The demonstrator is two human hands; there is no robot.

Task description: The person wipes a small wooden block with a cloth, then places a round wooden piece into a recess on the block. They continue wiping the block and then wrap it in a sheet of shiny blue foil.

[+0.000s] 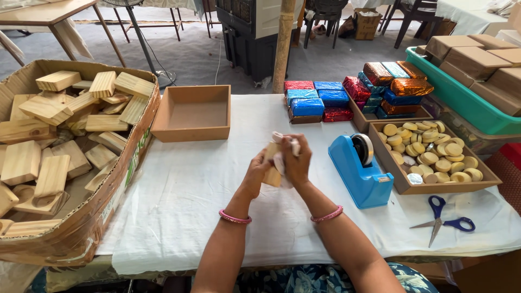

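Observation:
Both my hands meet above the middle of the white-covered table [184, 190]. My left hand [255, 176] grips a small pale wooden block [271, 157] from below. My right hand [297, 160] holds a white cloth [281, 138] pressed against the block's side. Each wrist wears a pink bangle. Most of the block is hidden by my fingers.
A big cardboard box [116, 187] of wooden blocks stands at left. An empty brown tray [192, 114] sits behind my hands. A blue tape dispenser [361, 168], a tray of round wooden discs [431, 157], blue scissors [442, 217], foil-wrapped bars [315, 100] and a green crate [461, 97] fill the right.

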